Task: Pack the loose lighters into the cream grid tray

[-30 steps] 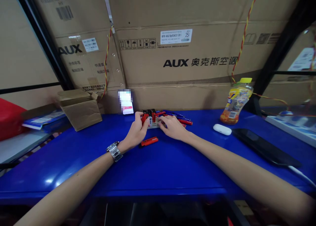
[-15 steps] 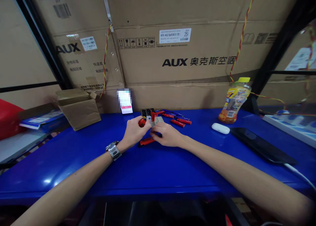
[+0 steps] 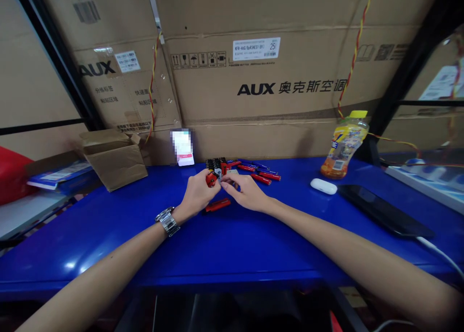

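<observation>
My left hand [image 3: 199, 191] is closed around a small red-and-grey object [image 3: 211, 178] with dark round spots; its kind is unclear. Close beside it, my right hand [image 3: 246, 189] has its thumb and fingers drawn together, and whatever they may pinch is hidden. A pale grid-like tray [image 3: 232, 171] sits behind the right fingers, mostly covered by them. Just below both hands lies a red marker-like stick [image 3: 218, 205] with a dark end. Several black pieces [image 3: 215, 162] stand in rows behind the left hand. More red sticks [image 3: 261, 179] and blue sticks [image 3: 258, 165] lie loose to the right.
A phone with a lit screen [image 3: 183, 147] leans at the back beside a small open carton [image 3: 112, 160]. On the right are a drink bottle [image 3: 342, 148], a white earbud case [image 3: 324, 186], a black phone [image 3: 386, 210] on a cable and a power strip [image 3: 427, 184]. Large cartons wall the blue table [image 3: 232, 254].
My right hand has shifted slightly up and away from the red stick below, which now shows more fully. It covers more of the pale tray. My left hand has hardly moved.
</observation>
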The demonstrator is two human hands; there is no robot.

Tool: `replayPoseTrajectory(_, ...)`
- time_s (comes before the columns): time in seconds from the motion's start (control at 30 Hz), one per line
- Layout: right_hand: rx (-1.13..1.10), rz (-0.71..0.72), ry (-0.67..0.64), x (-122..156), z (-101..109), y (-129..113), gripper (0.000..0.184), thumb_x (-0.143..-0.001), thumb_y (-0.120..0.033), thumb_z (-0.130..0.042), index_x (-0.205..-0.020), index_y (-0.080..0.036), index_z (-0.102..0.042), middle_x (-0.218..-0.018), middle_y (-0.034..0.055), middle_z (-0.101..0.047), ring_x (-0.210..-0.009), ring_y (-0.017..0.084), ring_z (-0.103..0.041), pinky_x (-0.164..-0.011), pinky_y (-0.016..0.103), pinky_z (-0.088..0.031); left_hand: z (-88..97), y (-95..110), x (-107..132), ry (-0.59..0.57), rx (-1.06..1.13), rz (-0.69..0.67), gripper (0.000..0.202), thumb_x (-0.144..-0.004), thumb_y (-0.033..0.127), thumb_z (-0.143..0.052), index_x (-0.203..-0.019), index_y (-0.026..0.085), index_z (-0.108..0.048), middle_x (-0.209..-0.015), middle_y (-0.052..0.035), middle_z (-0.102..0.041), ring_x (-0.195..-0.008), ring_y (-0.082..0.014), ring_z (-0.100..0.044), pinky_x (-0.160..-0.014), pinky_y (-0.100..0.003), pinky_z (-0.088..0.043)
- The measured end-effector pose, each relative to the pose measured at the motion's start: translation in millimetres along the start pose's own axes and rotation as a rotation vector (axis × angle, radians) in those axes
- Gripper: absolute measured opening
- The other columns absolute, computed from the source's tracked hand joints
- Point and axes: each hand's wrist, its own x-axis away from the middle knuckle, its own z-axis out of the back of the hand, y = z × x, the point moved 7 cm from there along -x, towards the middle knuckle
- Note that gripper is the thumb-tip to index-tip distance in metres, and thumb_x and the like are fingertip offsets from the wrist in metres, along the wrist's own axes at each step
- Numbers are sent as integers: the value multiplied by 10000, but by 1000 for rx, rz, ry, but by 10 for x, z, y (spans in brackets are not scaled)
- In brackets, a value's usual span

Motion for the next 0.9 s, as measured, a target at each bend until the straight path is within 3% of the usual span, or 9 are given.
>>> replayPoseTrajectory(0.1,-78,-55,30,-11,18,13,236,-935,-334,-473,-1056,-162,-582,-879,52,-673,-757,151,-606,-680,282,-461,-80,16,22,-85,-34,-27,116,-708,249,-560,-705,201,-454,-598,17,-530,-516,-121,-442,-507,-248,-288)
replayPoseTrajectory(0.27,-109,-52,46,-40,-3,35,195,-915,-351,-504,-963,-178,-581,-871,48,-656,-718,149,-583,-668,291,-467,-191,50,88,-227,23,-37,268,-731,271,-573,-940,199,-422,-695,3,-584,-568,-165,-548,-540,-276,-373)
replayPoseTrajectory(0.37,-161,-82,123,-70,57,164,182,-913,-350,-498,-933,-181,-564,-842,37,-645,-691,141,-578,-653,284,-468,-166,82,95,-182,44,-100,409,-746,276,-573,-1086,176,-369,-909,-72,-611,-766,-202,-610,-676,-328,-456)
replayPoseTrajectory(0.47,-182,-168,276,-78,202,415,206,-897,-375,-500,-933,-177,-544,-754,22,-621,-651,142,-576,-627,286,-474,-109,88,81,-100,-6,-175,497,-754,300,-584,-1166,161,-344,-1095,-139,-555,-984,-248,-569,-844,-403,-450)
replayPoseTrajectory(0.57,-193,-236,350,-69,300,653,217,-883,-386,-503,-933,-176,-523,-714,28,-631,-626,154,-598,-616,300,-489,-100,54,66,-130,-94,-176,428,-780,352,-567,-1122,157,-399,-1045,-131,-560,-913,-247,-559,-809,-421,-450)
replayPoseTrajectory(0.63,-196,-254,338,-71,310,744,194,-878,-367,-504,-932,-181,-509,-710,34,-648,-602,158,-611,-609,307,-498,-141,66,81,-234,-142,-203,324,-814,407,-536,-1018,169,-457,-959,-112,-582,-832,-235,-556,-737,-393,-447)
replayPoseTrajectory(0.77,-169,-247,243,-100,225,759,126,-878,-312,-503,-916,-191,-508,-713,33,-670,-608,162,-638,-638,313,-516,-274,136,206,-496,-233,-297,333,-851,528,-477,-809,198,-490,-821,-84,-595,-721,-218,-538,-614,-341,-408)
replayPoseTrajectory(0.9,-112,-216,145,-128,109,699,124,-896,-259,-474,-969,-181,-537,-762,44,-689,-677,168,-662,-694,320,-522,-288,197,296,-526,-293,-332,308,-843,500,-486,-809,195,-505,-818,-87,-586,-669,-210,-530,-581,-331,-409)
